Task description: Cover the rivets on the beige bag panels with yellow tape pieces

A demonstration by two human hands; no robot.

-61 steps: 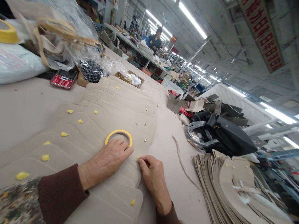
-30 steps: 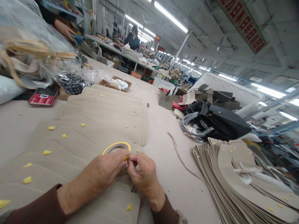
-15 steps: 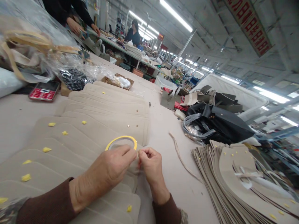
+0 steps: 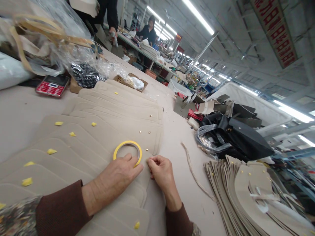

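My left hand [image 4: 120, 175] has its fingers hooked through a roll of yellow tape [image 4: 115, 154], holding it just above overlapping beige panels [image 4: 105, 123]. Close by on the right, my right hand [image 4: 161, 170] is closed in a pinch at the edge of a panel. Whatever lies between its fingertips is too small or hidden to make out. Bits of yellow tape [image 4: 52, 151] stick to several panels. Small metal studs [image 4: 147, 149] show near the panels' right edge, one of them just above my right fingertips.
A thin beige strip [image 4: 193, 168] lies right of my hands. Beyond it are a thick stack of beige panels [image 4: 221, 193] and a black bag [image 4: 246, 134]. A small box [image 4: 141, 86], a red calculator-like device [image 4: 52, 86] and plastic-wrapped material [image 4: 83, 72] lie further back. Co-workers stand behind.
My hands have moved apart slightly. The tape roll has tipped flatter and more of its ring shows. A stud is now uncovered by my right fingertips. The view has shifted a little.
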